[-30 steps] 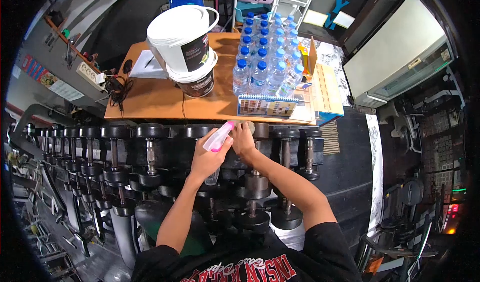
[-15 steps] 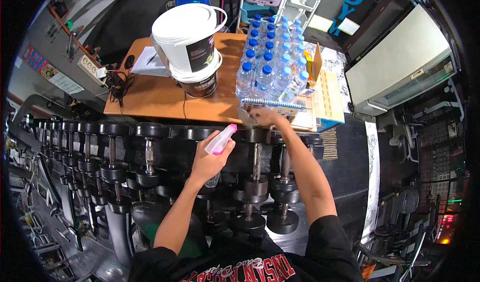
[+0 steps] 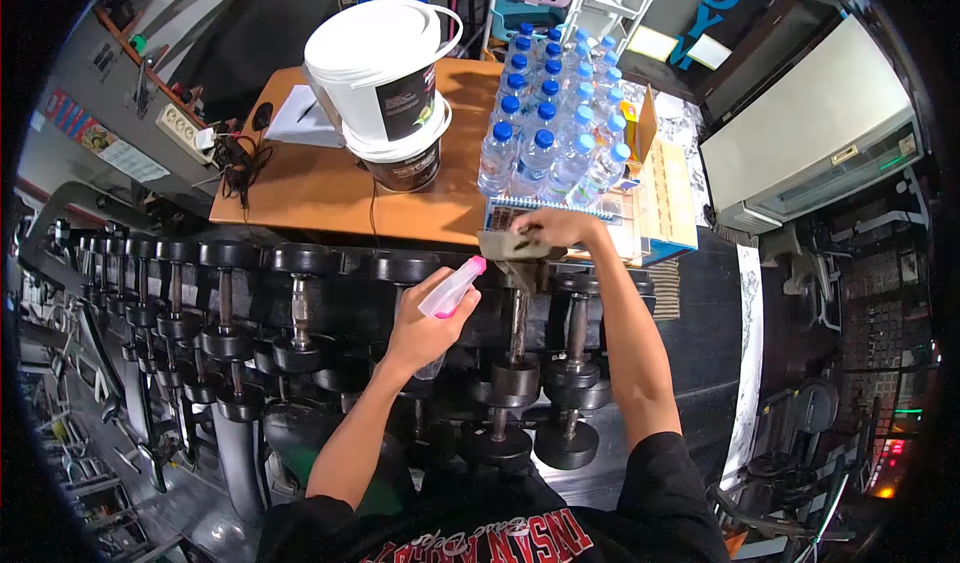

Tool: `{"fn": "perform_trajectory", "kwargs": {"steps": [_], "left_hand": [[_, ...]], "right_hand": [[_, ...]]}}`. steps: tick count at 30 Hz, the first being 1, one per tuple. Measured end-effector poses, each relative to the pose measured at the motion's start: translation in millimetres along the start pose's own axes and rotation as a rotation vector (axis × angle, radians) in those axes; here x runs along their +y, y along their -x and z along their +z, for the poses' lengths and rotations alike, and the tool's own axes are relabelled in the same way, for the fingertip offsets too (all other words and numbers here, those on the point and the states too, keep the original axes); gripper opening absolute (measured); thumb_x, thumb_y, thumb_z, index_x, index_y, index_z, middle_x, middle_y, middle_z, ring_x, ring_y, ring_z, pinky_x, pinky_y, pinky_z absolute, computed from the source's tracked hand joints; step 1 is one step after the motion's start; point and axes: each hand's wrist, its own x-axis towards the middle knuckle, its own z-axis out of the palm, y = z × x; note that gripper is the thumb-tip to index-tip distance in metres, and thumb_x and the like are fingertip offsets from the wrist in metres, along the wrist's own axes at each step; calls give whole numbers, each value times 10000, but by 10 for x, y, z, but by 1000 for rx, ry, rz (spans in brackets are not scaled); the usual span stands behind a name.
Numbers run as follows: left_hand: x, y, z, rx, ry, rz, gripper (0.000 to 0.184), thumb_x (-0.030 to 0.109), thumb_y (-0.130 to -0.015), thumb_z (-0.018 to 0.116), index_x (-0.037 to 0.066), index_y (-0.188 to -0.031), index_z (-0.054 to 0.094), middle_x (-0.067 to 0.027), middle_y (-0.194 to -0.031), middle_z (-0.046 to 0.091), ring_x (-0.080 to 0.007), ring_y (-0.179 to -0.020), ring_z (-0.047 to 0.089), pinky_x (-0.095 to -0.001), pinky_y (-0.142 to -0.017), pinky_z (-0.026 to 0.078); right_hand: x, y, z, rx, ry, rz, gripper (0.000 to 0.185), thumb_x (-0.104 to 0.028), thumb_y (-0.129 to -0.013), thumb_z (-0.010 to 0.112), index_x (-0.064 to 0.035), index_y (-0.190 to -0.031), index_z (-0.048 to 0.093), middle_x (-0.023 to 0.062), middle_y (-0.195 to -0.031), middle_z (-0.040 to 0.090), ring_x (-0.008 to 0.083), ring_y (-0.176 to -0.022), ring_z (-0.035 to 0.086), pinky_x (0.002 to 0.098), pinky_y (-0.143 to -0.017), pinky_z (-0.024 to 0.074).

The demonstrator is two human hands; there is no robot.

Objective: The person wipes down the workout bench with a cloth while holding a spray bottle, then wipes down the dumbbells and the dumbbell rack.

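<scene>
My left hand (image 3: 422,331) is closed around a clear spray bottle (image 3: 452,293) with a pink and white spray head, held over the dumbbell rack. The bottle's body is mostly hidden behind the hand. Fingers of my right hand (image 3: 562,229) grip a greyish cloth (image 3: 505,247). It hangs over the upper end of a dumbbell (image 3: 518,325) with a metal handle, near the table's front edge. To the right of it lies another dumbbell (image 3: 577,328).
Beyond the rack, a wooden table (image 3: 455,203) bears stacked white buckets (image 3: 372,48), a pack of water bottles (image 3: 545,113), a spiral calendar (image 3: 500,209) and a cardboard box (image 3: 668,188). More dumbbells (image 3: 228,303) line the rack leftward. A white fridge (image 3: 800,123) stands right.
My right hand has shifted slightly right with the cloth, which now hangs more visibly over the dumbbell end. My left hand still holds the spray bottle, slightly farther right in view.
</scene>
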Motion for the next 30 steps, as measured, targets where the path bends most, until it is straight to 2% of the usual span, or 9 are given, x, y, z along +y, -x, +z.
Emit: {"fn": "perform_trajectory", "kwargs": {"steps": [4,8,12,18,22,24,26,28,30], "left_hand": [[21,-20,6,2,6,-9,106,156,-904,651,56,-914,617,16,-723,613,-36,-520,513,-218,-474,422],[1,-21,4,5,17,-58,132,147,-888,666,30,-936,629,-43,-738,637,-86,-594,571,-247,-551,454],[49,-25,-22,-3,1,-103,171,142,-875,679,-1,-958,638,-96,-761,659,-129,-685,632,-276,-634,488],[-30,-45,-35,20,32,-15,77,118,-904,642,51,-925,613,0,-759,625,-38,-525,514,-214,-480,433],[-7,-38,-16,4,31,-21,71,108,-903,640,48,-930,614,0,-767,626,-38,-527,516,-214,-480,433],[35,-29,-10,-6,30,-84,165,143,-882,675,-8,-931,628,-76,-773,659,-121,-700,626,-273,-651,489],[30,-24,-3,-13,35,-95,165,147,-881,676,-5,-928,629,-71,-773,658,-114,-704,618,-270,-655,487],[14,-8,-3,-23,44,-108,165,151,-880,678,-1,-924,630,-65,-774,657,-107,-709,610,-267,-659,485],[-4,-4,-8,0,47,-167,163,156,-877,682,6,-919,632,-54,-774,655,-100,-715,603,-262,-665,480]], "right_hand": [[282,-54,31,199,-46,200,337,-87,-854,537,-112,-1182,612,102,-1051,661,195,-961,577,312,-855,448],[499,-313,536,280,164,137,378,-79,-833,512,-119,-1193,622,199,-1129,648,348,-1069,609,405,-878,479],[35,-23,605,296,160,184,377,-18,-809,508,-105,-1147,651,210,-1095,648,379,-1043,602,416,-885,477],[-450,536,1175,855,161,19,392,116,-722,528,-79,-1033,667,189,-1030,627,384,-1003,580,463,-882,487],[-516,856,1737,728,-152,151,343,20,-808,552,-55,-1127,651,223,-1017,660,420,-922,623,437,-829,498],[-538,967,1897,606,-373,410,251,-100,-894,559,-34,-1118,650,228,-937,671,388,-901,648,427,-822,497],[-268,948,2230,658,-522,434,282,-185,-964,515,-7,-1147,634,173,-982,691,315,-912,675,387,-831,521],[-175,937,2395,827,-1724,-7,316,-163,-977,494,-1,-1237,573,139,-1114,664,252,-979,664,351,-875,536],[-237,876,2447,1161,-1876,-92,347,-125,-1002,428,10,-1319,472,180,-1284,557,252,-1134,592,387,-960,518]]}}
